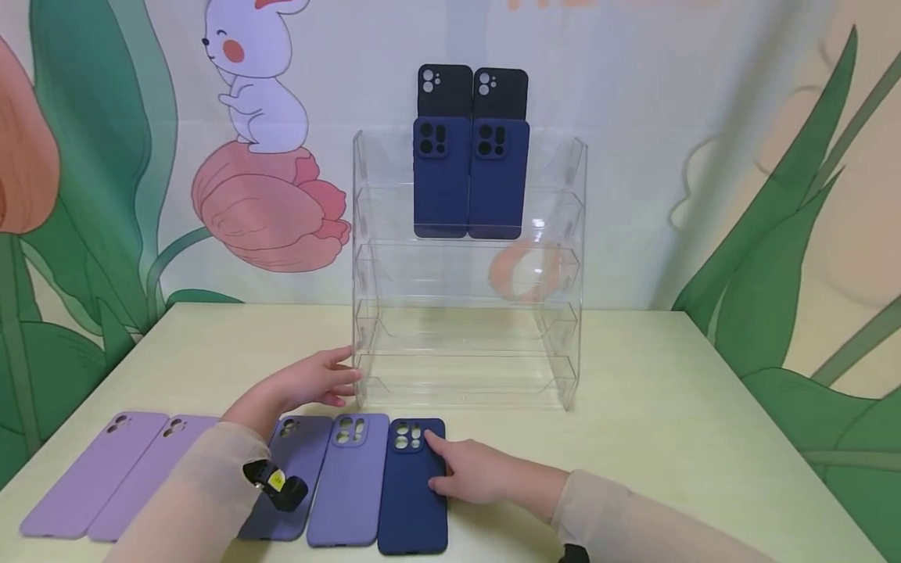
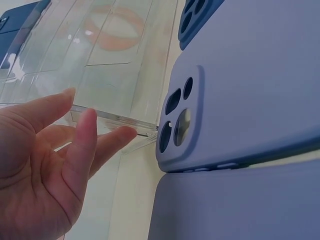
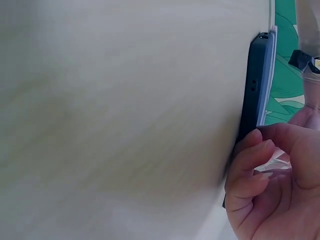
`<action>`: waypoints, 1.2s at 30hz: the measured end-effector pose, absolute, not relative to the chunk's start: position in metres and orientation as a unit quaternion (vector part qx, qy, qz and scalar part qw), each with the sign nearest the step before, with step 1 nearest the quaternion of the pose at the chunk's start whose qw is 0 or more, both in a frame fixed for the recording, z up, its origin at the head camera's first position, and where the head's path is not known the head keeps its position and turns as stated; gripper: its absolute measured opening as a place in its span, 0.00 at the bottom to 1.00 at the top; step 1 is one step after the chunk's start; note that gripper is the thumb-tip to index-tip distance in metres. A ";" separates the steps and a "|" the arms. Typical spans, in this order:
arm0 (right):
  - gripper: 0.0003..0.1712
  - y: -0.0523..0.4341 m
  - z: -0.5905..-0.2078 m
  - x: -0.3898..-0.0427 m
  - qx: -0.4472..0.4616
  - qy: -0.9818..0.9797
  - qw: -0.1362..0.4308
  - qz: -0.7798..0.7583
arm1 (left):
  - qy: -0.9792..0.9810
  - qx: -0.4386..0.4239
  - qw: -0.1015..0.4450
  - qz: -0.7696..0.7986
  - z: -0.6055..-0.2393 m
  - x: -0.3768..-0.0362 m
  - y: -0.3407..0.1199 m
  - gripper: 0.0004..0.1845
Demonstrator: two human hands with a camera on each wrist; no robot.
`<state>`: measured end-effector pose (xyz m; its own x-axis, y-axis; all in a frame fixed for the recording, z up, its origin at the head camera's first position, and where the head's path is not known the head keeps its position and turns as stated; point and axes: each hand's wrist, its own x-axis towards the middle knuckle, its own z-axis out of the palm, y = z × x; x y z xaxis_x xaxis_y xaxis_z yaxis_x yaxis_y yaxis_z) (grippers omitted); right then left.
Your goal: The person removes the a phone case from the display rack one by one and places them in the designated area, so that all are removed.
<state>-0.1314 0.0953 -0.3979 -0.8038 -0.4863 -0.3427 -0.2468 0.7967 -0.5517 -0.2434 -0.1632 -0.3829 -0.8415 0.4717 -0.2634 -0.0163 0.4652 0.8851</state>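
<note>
My left hand (image 1: 320, 381) reaches to the lower left side of a clear tiered display stand (image 1: 464, 399), its fingers touching the side edge, seen closer in the left wrist view. At the front of the table my right hand (image 1: 482, 473) grips the right edge of a dark blue phone case (image 1: 411, 508) lying flat. Beside it lie a lavender phone case (image 1: 348, 493) and a greyish-purple one (image 1: 299, 450) partly behind my left sleeve. In the right wrist view, curled fingers (image 3: 250, 172) meet the dark case's side (image 3: 254, 85).
Two lilac phone cases (image 1: 95, 477) lie at the left front, one partly covered by my sleeve. On the stand's upper tiers lean two blue phone cases (image 1: 441, 195), with two black ones (image 1: 454, 94) behind. A printed cloth backdrop (image 1: 633, 156) hangs behind the table (image 1: 669, 375).
</note>
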 end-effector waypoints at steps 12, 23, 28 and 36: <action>0.39 0.095 -0.398 -0.139 -0.194 0.917 0.240 -0.253 | 0.817 0.142 0.245 0.503 -0.382 -0.245 -0.162 0.37; 0.33 0.114 -0.388 -0.152 -0.218 0.911 0.170 -0.308 | 0.807 0.154 0.253 0.510 -0.385 -0.247 -0.163 0.34; 0.23 0.132 -0.365 -0.173 -0.238 0.889 0.104 -0.376 | 0.810 0.149 0.249 0.510 -0.384 -0.248 -0.163 0.36; 0.20 0.161 -0.306 -0.219 -0.182 0.872 -0.009 -0.455 | 0.807 0.149 0.253 0.513 -0.388 -0.247 -0.166 0.40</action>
